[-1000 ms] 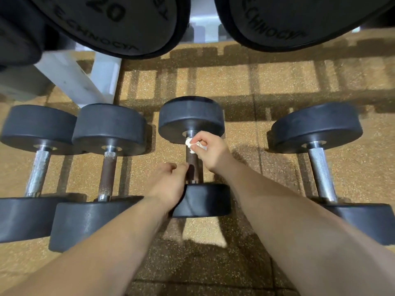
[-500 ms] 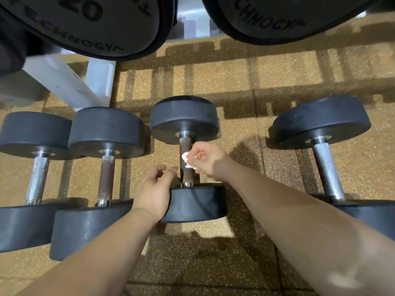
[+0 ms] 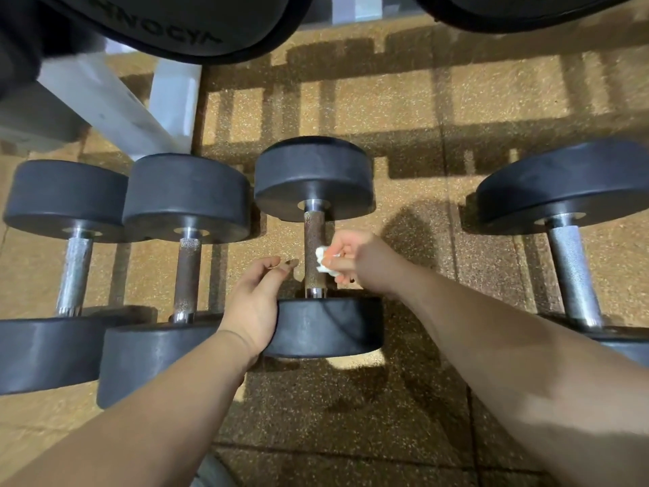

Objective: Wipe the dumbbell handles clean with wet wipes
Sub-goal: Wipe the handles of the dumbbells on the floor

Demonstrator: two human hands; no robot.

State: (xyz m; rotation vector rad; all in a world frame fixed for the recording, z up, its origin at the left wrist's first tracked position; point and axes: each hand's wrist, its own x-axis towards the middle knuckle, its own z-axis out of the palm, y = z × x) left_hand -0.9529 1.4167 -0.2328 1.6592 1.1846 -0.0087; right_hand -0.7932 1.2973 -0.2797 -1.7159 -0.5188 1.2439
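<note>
Right hand [image 3: 354,261] pinches a small crumpled white wet wipe [image 3: 323,264] between the thumb and curled fingers. The wipe is pressed to the right side of the rusty brown knurled handle [image 3: 313,251], on its lower half. The handle belongs to the middle black rubber round-headed dumbbell [image 3: 312,177], which lies on the speckled tan rubber floor [image 3: 404,110] with one head far from the person and one near.

Left hand [image 3: 254,304] rests its palm edge against the left side of the near head [image 3: 326,326]. Its fingers are loosely curved, close together and hold nothing. The tips sit just left of the handle, apart from it.

Two more black dumbbells lie to the left, just beside each other. One is the far-left dumbbell with a silver handle [image 3: 73,272], the other the second dumbbell with a brownish worn handle [image 3: 187,275]. The right dumbbell with a silver handle [image 3: 570,272] lies well apart from the middle one.

Along the top edge is a large black weight plate with raised lettering [image 3: 168,26]. A white metal rack frame [image 3: 116,107] stands at top left.
</note>
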